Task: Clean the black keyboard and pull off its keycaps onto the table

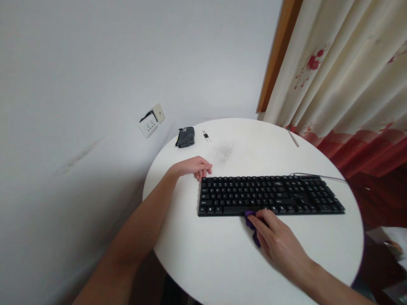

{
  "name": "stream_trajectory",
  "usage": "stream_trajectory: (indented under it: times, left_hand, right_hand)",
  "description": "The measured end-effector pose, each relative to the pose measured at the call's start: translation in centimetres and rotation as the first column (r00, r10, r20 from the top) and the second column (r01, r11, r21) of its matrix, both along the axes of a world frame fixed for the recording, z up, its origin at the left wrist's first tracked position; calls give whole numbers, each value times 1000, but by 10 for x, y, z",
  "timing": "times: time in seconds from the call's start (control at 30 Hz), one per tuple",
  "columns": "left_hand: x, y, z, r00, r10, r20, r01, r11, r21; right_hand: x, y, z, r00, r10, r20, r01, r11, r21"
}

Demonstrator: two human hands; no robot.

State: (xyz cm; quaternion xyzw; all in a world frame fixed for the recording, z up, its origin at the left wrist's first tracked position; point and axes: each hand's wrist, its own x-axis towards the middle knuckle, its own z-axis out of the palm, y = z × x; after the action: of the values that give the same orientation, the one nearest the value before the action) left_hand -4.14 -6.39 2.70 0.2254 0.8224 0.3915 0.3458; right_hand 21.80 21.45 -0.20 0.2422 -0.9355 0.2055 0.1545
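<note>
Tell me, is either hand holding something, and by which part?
The right hand holds a purple cloth by its end nearest the keyboard. The left hand is at the keyboard's far left corner; whether it grips that cannot be told.

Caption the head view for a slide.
Right hand holds purple cloth at front edge of black keyboard; left hand at its far left corner.

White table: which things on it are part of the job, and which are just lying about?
Part of the job, it seems:
- black keyboard, left hand by its far left corner
- purple cloth, in the right hand at the keyboard's near edge

Just lying about:
- dark pouch
- small black item
- thin stick
</note>
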Motion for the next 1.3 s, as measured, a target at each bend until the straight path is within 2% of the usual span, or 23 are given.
stream_trajectory:
  times: [0.33, 0.57, 0.77, 1.0, 1.3]
  left_hand:
    - [0, 0, -1, 1000, -21, -11, 21, 999, 36]
    - [0, 0, -3, 1000, -26, -16, 27, 999, 45]
    - [1, 0, -2, 1000, -22, -18, 23, 999, 44]
    - [0, 0, -1, 1000, 3, -5, -3, 999, 38]
    - [2, 1, 1, 1000, -13, -5, 13, 1000, 26]
  right_hand:
    - [8, -5, -8, 1000, 21, -8, -22, 997, -78]
    - [12, -7, -12, 1000, 15, 1, -15, 997, -79]
    - [13, -5, -11, 1000, 1, -10, -2, 987, -158]
    - [7, -9, -13, 999, -27, 16, 28, 997, -72]
    - [10, -7, -18, 1000, -22, 12, 23, 997, -80]
